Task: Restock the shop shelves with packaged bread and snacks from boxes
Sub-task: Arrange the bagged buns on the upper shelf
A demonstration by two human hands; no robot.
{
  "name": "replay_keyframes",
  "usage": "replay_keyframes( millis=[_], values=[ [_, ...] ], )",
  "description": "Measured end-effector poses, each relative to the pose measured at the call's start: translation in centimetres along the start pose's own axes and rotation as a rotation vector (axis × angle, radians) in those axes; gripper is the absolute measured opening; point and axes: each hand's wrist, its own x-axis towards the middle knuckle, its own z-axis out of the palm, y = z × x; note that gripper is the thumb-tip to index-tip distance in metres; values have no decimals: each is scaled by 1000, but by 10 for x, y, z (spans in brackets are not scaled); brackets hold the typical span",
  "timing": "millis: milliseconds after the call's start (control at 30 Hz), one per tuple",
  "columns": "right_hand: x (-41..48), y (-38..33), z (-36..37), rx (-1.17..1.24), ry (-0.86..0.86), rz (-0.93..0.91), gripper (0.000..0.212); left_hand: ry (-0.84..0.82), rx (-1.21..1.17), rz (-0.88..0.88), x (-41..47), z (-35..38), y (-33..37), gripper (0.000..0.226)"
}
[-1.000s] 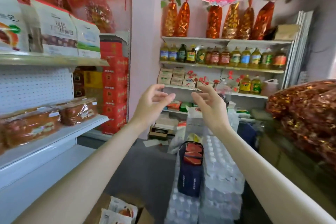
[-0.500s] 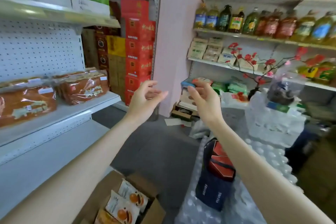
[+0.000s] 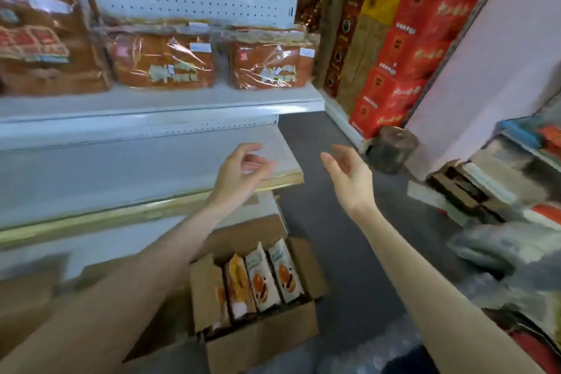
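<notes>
- On my feed, the left grip is a bare human hand with slim fingers.
- The right grip is its bare match, equally slender.
- The left forearm is uncovered from the wrist to the edge of my view.
- The right forearm is bare along its whole visible length.
- Fingernails are too blurred for me to tell.

Open box (floor), snack packets upright
</notes>
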Motion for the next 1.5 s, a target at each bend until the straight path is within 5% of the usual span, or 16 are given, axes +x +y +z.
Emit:
replay_keyframes(
  millis=[300, 833, 1500],
  values=[
    [41, 110, 96, 34, -288, 161, 39, 184, 64, -326, 11, 14, -116, 44],
    [46, 334, 242, -110, -576, 448, 47, 166, -58, -807, 20, 76, -379, 41],
    [37, 628, 292, -308, -524, 626, 50, 104, -7, -1097, 23, 231, -612, 37]
  ],
)
